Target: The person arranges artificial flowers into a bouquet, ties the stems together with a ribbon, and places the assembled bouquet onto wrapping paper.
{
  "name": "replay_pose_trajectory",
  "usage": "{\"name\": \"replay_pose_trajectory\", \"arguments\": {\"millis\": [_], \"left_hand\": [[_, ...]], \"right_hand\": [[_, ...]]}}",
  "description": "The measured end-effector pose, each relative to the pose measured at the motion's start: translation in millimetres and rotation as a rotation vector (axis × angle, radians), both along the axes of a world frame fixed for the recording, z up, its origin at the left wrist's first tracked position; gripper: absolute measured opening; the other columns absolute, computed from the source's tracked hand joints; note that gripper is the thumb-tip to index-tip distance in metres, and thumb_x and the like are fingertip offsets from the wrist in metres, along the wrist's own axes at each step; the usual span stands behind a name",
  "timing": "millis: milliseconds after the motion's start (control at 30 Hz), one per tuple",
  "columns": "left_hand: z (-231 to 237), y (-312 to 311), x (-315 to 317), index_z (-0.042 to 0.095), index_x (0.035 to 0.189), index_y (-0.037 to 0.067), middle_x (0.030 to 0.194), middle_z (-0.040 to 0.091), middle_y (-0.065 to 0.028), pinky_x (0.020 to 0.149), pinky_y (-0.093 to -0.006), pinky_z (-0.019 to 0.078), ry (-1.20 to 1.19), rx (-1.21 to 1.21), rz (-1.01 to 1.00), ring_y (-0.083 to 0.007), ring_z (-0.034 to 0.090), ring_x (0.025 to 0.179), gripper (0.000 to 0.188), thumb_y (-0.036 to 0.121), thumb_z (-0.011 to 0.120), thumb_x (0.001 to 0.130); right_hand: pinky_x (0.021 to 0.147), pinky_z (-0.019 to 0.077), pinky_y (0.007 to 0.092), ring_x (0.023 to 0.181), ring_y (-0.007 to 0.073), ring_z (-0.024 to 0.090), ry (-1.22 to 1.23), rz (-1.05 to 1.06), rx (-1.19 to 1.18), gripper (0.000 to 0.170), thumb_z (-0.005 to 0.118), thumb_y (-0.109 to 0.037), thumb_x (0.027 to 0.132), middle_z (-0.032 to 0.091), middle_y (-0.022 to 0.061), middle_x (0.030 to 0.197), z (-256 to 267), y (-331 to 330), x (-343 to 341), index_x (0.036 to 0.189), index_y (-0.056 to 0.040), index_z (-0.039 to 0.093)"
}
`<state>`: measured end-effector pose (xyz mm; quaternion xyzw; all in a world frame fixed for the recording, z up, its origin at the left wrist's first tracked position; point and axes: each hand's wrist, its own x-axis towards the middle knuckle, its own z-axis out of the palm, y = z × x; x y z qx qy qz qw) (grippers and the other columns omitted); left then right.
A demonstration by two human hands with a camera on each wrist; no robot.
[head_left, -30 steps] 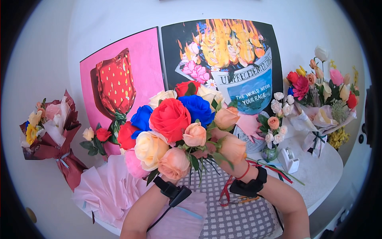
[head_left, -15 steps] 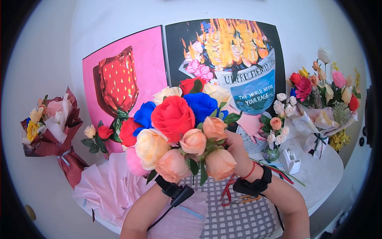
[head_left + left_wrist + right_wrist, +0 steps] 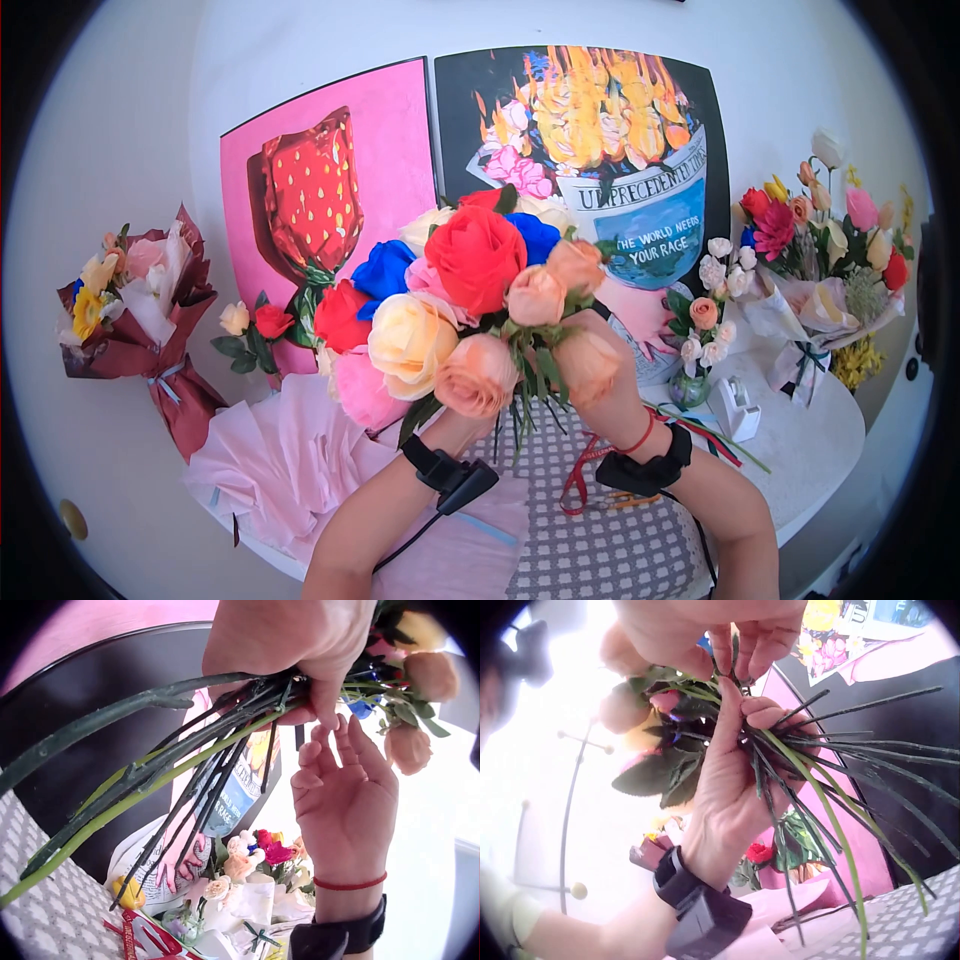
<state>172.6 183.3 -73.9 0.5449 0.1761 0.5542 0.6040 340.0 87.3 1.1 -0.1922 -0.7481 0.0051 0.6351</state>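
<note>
Gripping the bouquet (image 3: 475,260) by its stems (image 3: 75,726) in the left hand (image 3: 289,637), with fingers and thumb curled round the bundle just below the blooms (image 3: 412,345). Holding the right hand (image 3: 345,814) just beside, with fingers loosely bent, tips near the left thumb; impossible to tell whether touching a stem. Letting stem ends spread beyond the grip, above the patterned cloth (image 3: 600,550).

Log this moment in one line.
left hand: grips flower stems | right hand: fingers by left thumb | pink paper: on table | red ribbon: on patterned cloth
</note>
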Motion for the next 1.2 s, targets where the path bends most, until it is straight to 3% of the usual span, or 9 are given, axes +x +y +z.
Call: {"name": "replay_pose_trajectory", "arguments": {"millis": [300,467,500,600,633,900,1033,1133,1200], "left_hand": [[-28.3,22.2,0.1,0.05,0.107,0.01,0.097,0.052,-0.0104,0.064,-0.0268,0.0463,0.071,0.007,0.153,-0.0203,0.053,0.08,0.042,0.032,0.06,0.073],[-84.1,70.1,-1.0,0.056,0.095,0.003,0.085,0.052,-0.0119,0.063,-0.0292,0.0464,-0.376,-1.437,-1.374,-0.021,0.052,0.075,0.041,0.038,0.057,0.075],[-77.6,95.5,-16.7,0.058,0.091,0.003,0.084,0.055,-0.0114,0.063,-0.0309,0.0463,0.01,-1.631,-1.092,-0.0201,0.054,0.074,0.04,0.04,0.058,0.075],[-46.4,17.6,-25.0,0.058,0.094,0.004,0.097,0.055,-0.0108,0.063,-0.0319,0.0465,-0.372,-0.972,-1.088,-0.0184,0.054,0.081,0.041,0.041,0.06,0.075],[-104.3,41.3,-27.3,0.051,0.111,0.005,0.116,0.049,-0.0108,0.076,-0.0331,0.0471,-0.623,-1.034,-1.276,-0.0182,0.052,0.099,0.04,0.034,0.053,0.083],[-68.4,18.4,-28.0,0.049,0.113,0.006,0.117,0.048,-0.0106,0.078,-0.0329,0.046,-0.53,-0.837,-1.152,-0.0183,0.051,0.101,0.04,0.033,0.052,0.084],[-78.0,-4.2,-49.6,0.048,0.114,0.006,0.118,0.047,-0.0105,0.08,-0.0328,0.0454,-0.481,-0.693,-1.076,-0.0183,0.05,0.102,0.04,0.032,0.051,0.085],[-75.6,-18.5,-52.2,0.047,0.115,0.006,0.119,0.047,-0.0104,0.081,-0.0327,0.0449,-0.444,-0.612,-1.018,-0.0183,0.049,0.103,0.04,0.032,0.051,0.085],[-66.2,-25.3,-46.1,0.046,0.116,0.006,0.119,0.046,-0.0104,0.081,-0.0327,0.0446,-0.419,-0.568,-0.985,-0.0183,0.049,0.103,0.04,0.031,0.051,0.085]], "right_hand": [[0.068,0.0448,0.028,0.079,0.0233,0.056,-0.016,-0.169,0.144,0.029,0.067,-0.009,0.071,0.056,0.0079,0.091,-5.3,2.7,-16.8,0.096,-0.0027,0.056],[0.078,0.0446,0.0287,0.094,0.0205,0.054,-0.121,-0.291,0.227,0.029,0.064,-0.012,0.077,0.055,0.0083,0.097,-7.5,-2.8,-23.7,0.102,-0.003,0.054],[0.072,0.0454,0.0293,0.084,0.0211,0.056,0.009,-0.189,0.146,0.028,0.066,-0.011,0.072,0.057,0.0068,0.089,-5.5,-6.0,-27.6,0.098,-0.0048,0.056],[0.059,0.047,0.0304,0.066,0.0223,0.061,0.267,0.016,-0.021,0.029,0.07,-0.01,0.063,0.06,0.0037,0.073,-2.1,-17.3,-30.2,0.091,-0.0083,0.061],[0.059,0.0475,0.0303,0.064,0.022,0.061,0.171,-0.121,-0.07,0.027,0.07,-0.008,0.063,0.059,0.0038,0.071,-2.5,-22.3,-25.1,0.089,-0.0081,0.062],[0.065,0.0453,0.0248,0.077,0.0099,0.057,-0.129,-0.504,0.705,0.033,0.072,-0.014,0.064,0.056,-0.0009,0.087,-11.3,-4.2,-3.6,0.093,-0.0088,0.057],[0.073,0.0477,0.0308,0.082,0.0169,0.057,-0.413,-0.407,0.639,0.035,0.063,-0.008,0.075,0.055,0.0067,0.091,1.6,-15.3,19.9,0.106,-0.0015,0.048],[0.072,0.0444,0.03,0.088,0.0155,0.052,0.223,0.055,0.127,0.028,0.051,-0.01,0.083,0.051,0.0084,0.102,7.2,-31.5,23.5,0.108,0.0014,0.045],[0.074,0.0435,0.0304,0.092,0.0166,0.051,0.248,-0.003,0.158,0.031,0.046,-0.013,0.086,0.05,0.0098,0.106,18.6,-39.1,40.1,0.112,0.0015,0.042]]}}
